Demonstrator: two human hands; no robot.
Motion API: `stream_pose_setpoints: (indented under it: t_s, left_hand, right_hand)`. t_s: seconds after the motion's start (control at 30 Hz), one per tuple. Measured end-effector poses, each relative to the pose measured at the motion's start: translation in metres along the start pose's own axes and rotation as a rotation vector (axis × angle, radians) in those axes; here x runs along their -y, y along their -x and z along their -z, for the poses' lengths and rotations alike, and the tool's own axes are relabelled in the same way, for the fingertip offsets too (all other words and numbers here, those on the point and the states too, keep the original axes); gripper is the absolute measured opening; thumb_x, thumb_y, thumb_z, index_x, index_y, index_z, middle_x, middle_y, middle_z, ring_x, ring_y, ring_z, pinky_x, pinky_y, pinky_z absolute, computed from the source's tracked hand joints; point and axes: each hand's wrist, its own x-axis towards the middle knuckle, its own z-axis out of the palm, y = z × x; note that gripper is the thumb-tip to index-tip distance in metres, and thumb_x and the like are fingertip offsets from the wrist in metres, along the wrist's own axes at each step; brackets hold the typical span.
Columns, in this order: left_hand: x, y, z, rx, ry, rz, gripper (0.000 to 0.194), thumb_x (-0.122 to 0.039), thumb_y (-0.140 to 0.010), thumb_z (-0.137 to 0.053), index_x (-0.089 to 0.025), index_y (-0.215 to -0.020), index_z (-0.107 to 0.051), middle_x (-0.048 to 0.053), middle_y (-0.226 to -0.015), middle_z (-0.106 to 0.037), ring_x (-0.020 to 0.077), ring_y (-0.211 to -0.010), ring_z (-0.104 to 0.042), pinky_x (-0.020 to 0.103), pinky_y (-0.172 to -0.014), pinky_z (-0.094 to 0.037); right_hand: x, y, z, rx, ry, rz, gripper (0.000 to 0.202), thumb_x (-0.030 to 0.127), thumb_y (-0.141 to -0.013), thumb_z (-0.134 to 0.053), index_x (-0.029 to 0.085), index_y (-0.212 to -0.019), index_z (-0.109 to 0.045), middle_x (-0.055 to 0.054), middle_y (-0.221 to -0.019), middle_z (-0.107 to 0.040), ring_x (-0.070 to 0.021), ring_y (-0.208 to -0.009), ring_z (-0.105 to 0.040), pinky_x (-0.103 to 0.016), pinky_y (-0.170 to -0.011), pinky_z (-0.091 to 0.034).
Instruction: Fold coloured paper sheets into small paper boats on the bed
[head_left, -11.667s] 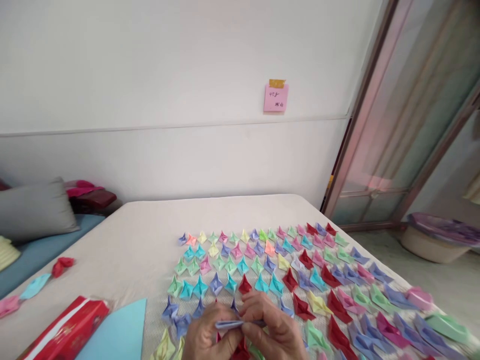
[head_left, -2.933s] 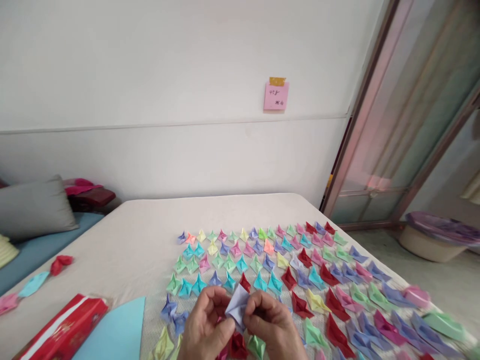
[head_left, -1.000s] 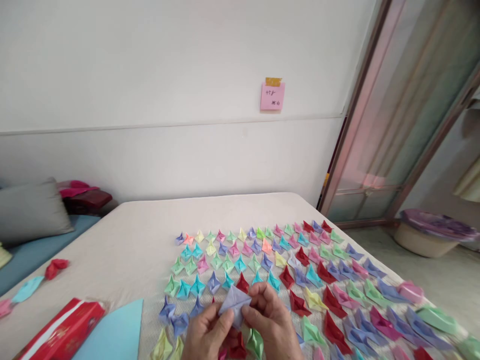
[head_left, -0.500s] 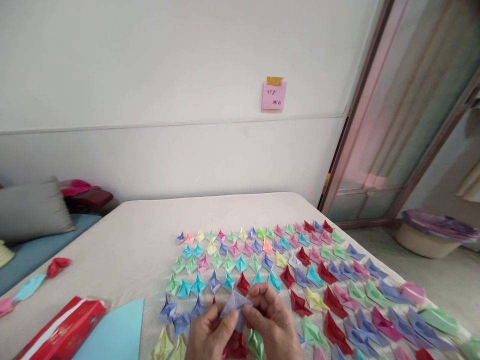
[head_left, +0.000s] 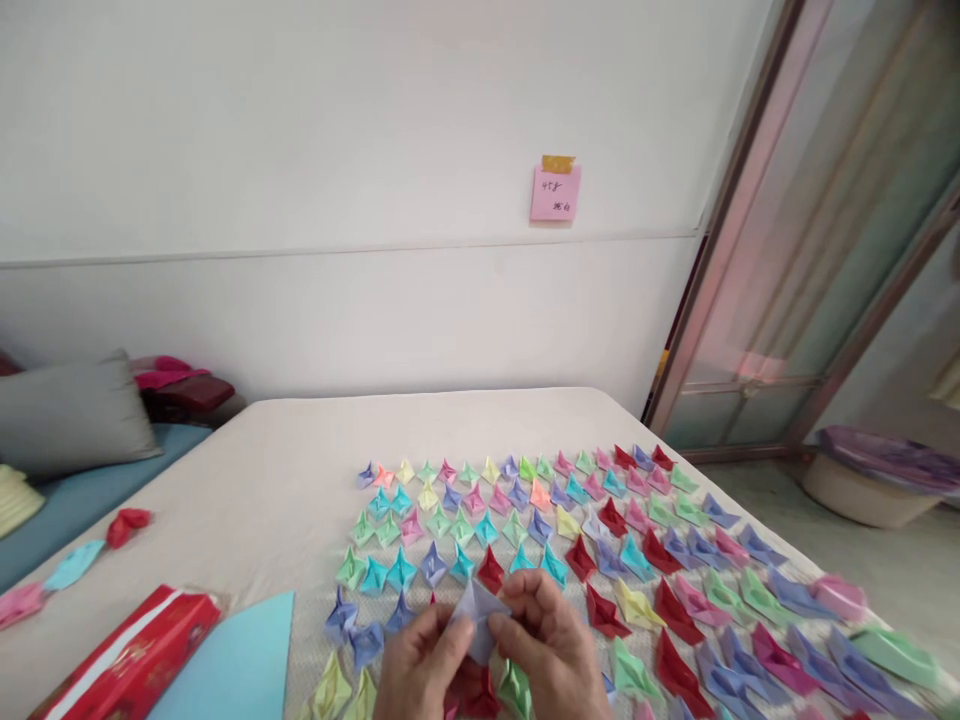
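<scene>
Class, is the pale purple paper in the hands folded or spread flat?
Folded: the paper shows creases and a pointed top.

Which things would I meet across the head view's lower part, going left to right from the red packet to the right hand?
Red packet, light-blue paper sheet, yellow folded papers, left hand, lavender folded paper, right hand.

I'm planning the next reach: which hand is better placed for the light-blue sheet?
Probably the left hand: it is nearer the light-blue sheet; the right hand sits farther away. Both hold the lavender paper.
</scene>
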Motion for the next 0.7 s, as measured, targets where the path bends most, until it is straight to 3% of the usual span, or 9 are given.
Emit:
stream_pose_setpoints:
  t_s: [0.13,0.37,0.7]
  left_hand:
    - [0.003,-0.002,0.003,-0.018,0.074,0.06,0.041,-0.052,-0.058,-0.084,-0.015,-0.064,-0.068,-0.001,-0.042,-0.064,0.0108,-0.038,-0.053,0.019,-0.041,-0.037]
    - [0.008,-0.007,0.011,-0.052,-0.002,0.07,0.049,-0.059,-0.054,-0.083,-0.013,-0.062,-0.069,-0.001,-0.037,-0.06,0.0071,-0.032,-0.048,0.017,-0.037,-0.031]
    - [-0.003,0.002,-0.004,-0.065,-0.116,0.051,0.051,-0.058,-0.045,-0.087,-0.011,-0.056,-0.07,-0.002,-0.036,-0.057,0.0065,-0.032,-0.045,0.017,-0.038,-0.031]
  right_hand:
    - [-0.002,-0.003,0.006,0.04,-0.027,-0.036,0.025,0.02,-0.064,-0.083,0.02,-0.077,-0.062,0.006,-0.057,-0.059,-0.0081,-0.048,-0.048,-0.019,-0.047,-0.038]
    - [-0.009,-0.006,0.012,0.074,-0.099,-0.128,0.024,0.017,-0.067,-0.079,0.019,-0.079,-0.059,0.007,-0.053,-0.058,-0.0064,-0.042,-0.047,-0.018,-0.045,-0.036]
    - [-0.007,-0.008,0.011,0.003,-0.08,-0.093,0.024,0.017,-0.063,-0.082,0.017,-0.075,-0.061,0.008,-0.05,-0.057,-0.0061,-0.042,-0.05,-0.017,-0.046,-0.036]
